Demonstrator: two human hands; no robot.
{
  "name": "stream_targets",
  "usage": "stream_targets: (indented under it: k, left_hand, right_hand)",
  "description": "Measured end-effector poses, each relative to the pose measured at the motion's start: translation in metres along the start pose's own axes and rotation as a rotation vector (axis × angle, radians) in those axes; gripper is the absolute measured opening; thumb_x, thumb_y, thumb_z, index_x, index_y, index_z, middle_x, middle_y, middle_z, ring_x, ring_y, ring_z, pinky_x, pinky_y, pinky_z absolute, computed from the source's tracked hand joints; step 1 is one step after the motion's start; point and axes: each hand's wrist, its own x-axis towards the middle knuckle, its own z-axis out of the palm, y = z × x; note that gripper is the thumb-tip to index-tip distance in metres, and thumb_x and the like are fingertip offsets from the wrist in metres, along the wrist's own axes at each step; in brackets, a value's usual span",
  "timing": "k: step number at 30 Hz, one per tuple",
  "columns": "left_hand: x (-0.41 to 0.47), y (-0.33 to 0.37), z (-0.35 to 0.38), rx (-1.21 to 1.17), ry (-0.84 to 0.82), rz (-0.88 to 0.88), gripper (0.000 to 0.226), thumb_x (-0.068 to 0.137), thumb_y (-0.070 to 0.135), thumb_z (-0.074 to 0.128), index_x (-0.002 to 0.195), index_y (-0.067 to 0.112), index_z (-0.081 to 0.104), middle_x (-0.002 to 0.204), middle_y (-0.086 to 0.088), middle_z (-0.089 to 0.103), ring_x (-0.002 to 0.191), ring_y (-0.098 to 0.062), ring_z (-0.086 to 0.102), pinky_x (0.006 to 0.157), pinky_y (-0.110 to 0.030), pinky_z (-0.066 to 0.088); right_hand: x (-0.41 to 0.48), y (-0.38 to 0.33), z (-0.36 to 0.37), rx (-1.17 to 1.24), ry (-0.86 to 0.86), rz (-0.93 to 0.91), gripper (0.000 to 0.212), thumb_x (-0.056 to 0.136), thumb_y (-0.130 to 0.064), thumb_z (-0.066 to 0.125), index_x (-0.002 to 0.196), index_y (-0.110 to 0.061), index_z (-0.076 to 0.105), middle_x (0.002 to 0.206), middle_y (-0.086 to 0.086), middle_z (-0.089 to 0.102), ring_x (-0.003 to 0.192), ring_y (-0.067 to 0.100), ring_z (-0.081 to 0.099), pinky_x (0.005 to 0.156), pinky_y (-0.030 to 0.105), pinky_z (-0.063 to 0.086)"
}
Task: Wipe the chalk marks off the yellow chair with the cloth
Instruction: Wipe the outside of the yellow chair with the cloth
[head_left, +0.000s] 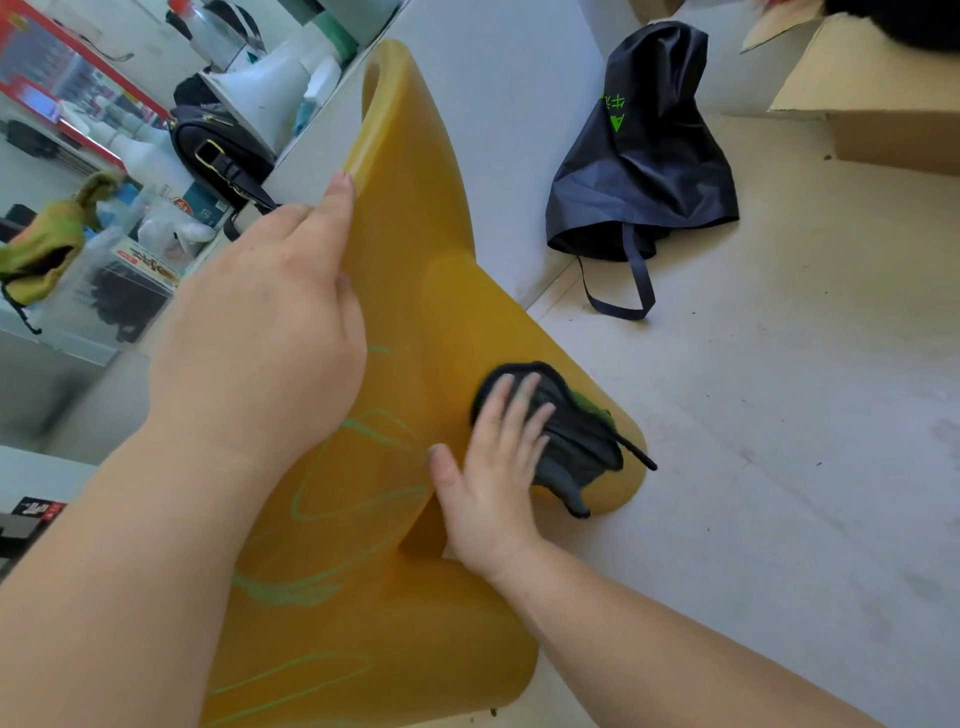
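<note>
The yellow chair (415, 249) fills the middle of the view, seen from above at a tilt. Green chalk marks (358, 483) loop over its seat, with more lines lower down near the front edge. A dark grey cloth (582, 441) with a green patch lies on the chair's right corner. My right hand (498, 457) presses flat on the cloth with straight fingers. My left hand (265, 332) rests on the chair's left edge, its thumb along the rim; the fingers are hidden behind the edge.
A dark bag (644, 156) with green print lies on the pale floor (779, 415) to the right. A cardboard box (878, 93) stands at the top right. A cluttered shelf (156, 156) with a black handbag and bottles lies to the left.
</note>
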Motion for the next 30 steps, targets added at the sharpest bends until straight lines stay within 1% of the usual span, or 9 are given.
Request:
stream_targets:
  k: [4, 7, 11, 13, 16, 20, 25, 27, 30]
  left_hand:
    - [0.000, 0.001, -0.001, 0.012, -0.015, 0.008, 0.058, 0.095, 0.015, 0.035, 0.153, 0.016, 0.031, 0.127, -0.012, 0.058, 0.100, -0.039, 0.056, 0.070, -0.050, 0.047]
    - [-0.001, -0.001, -0.005, -0.026, -0.044, 0.004, 0.062, 0.092, 0.018, 0.032, 0.154, 0.017, 0.029, 0.130, -0.010, 0.057, 0.106, -0.037, 0.054, 0.078, -0.051, 0.048]
    - [-0.001, -0.002, -0.008, -0.086, -0.060, -0.018, 0.060, 0.097, 0.010, 0.040, 0.155, 0.019, 0.027, 0.137, -0.009, 0.053, 0.118, -0.033, 0.049, 0.091, -0.046, 0.042]
    - [-0.002, -0.001, -0.009, -0.095, -0.065, -0.033, 0.060, 0.097, 0.009, 0.041, 0.155, 0.020, 0.028, 0.137, -0.008, 0.053, 0.119, -0.032, 0.048, 0.091, -0.046, 0.041]
    - [-0.002, 0.001, -0.008, -0.080, -0.058, -0.022, 0.059, 0.096, 0.010, 0.038, 0.154, 0.017, 0.031, 0.135, -0.010, 0.055, 0.114, -0.034, 0.051, 0.084, -0.047, 0.043]
    - [-0.003, 0.001, -0.006, -0.073, -0.040, -0.007, 0.059, 0.093, 0.011, 0.036, 0.152, 0.014, 0.034, 0.132, -0.011, 0.056, 0.109, -0.036, 0.053, 0.079, -0.046, 0.045]
    - [-0.003, 0.000, -0.011, -0.092, -0.067, -0.015, 0.060, 0.092, 0.014, 0.035, 0.152, 0.015, 0.034, 0.136, -0.010, 0.055, 0.116, -0.035, 0.051, 0.089, -0.049, 0.046]
    - [-0.006, -0.002, -0.014, -0.116, -0.097, -0.024, 0.058, 0.097, 0.010, 0.039, 0.154, 0.018, 0.031, 0.144, -0.005, 0.050, 0.126, -0.030, 0.046, 0.102, -0.041, 0.039]
    - [-0.019, -0.011, -0.022, -0.138, -0.142, -0.030, 0.059, 0.099, 0.013, 0.043, 0.155, 0.027, 0.027, 0.154, 0.006, 0.039, 0.138, -0.016, 0.035, 0.107, -0.021, 0.022]
  right_hand:
    - [-0.002, -0.010, 0.002, -0.010, -0.015, -0.154, 0.091, 0.076, -0.093, -0.008, 0.148, -0.045, -0.037, 0.156, -0.013, -0.048, 0.144, 0.023, -0.047, 0.116, 0.047, -0.029]
    - [0.014, 0.022, -0.004, -0.053, 0.031, -0.140, 0.077, 0.081, -0.091, -0.003, 0.144, -0.060, -0.032, 0.159, -0.018, -0.043, 0.148, 0.019, -0.040, 0.116, 0.048, -0.029]
    - [0.048, 0.049, -0.027, 0.184, 0.103, 0.374, 0.086, 0.081, -0.075, 0.012, 0.159, -0.046, -0.010, 0.170, -0.008, -0.022, 0.156, 0.029, -0.020, 0.120, 0.070, -0.002]
    - [0.049, 0.042, -0.031, 0.240, 0.077, 0.436, 0.085, 0.085, -0.073, 0.014, 0.161, -0.041, -0.010, 0.170, -0.006, -0.020, 0.156, 0.033, -0.021, 0.120, 0.071, 0.000]
    - [0.026, 0.008, -0.017, 0.145, 0.025, 0.256, 0.083, 0.094, -0.073, 0.017, 0.156, -0.037, -0.025, 0.167, -0.003, -0.032, 0.152, 0.034, -0.030, 0.123, 0.063, -0.006]
    - [-0.012, -0.050, 0.000, 0.101, -0.053, -0.154, 0.094, 0.074, -0.093, -0.011, 0.152, -0.044, -0.030, 0.156, -0.014, -0.048, 0.142, 0.022, -0.049, 0.116, 0.044, -0.029]
    - [0.018, -0.044, -0.013, 0.089, 0.043, -0.225, 0.076, 0.076, -0.093, -0.007, 0.145, -0.064, -0.022, 0.158, -0.027, -0.039, 0.153, 0.016, -0.026, 0.117, 0.056, -0.013]
    - [0.040, -0.022, -0.024, 0.040, 0.122, -0.152, 0.077, 0.080, -0.090, 0.003, 0.150, -0.062, -0.013, 0.164, -0.023, -0.029, 0.156, 0.017, -0.015, 0.118, 0.060, -0.004]
    - [0.062, -0.001, -0.039, 0.140, 0.171, 0.168, 0.088, 0.077, -0.082, 0.001, 0.159, -0.051, 0.003, 0.171, -0.013, -0.010, 0.158, 0.021, -0.012, 0.120, 0.069, -0.004]
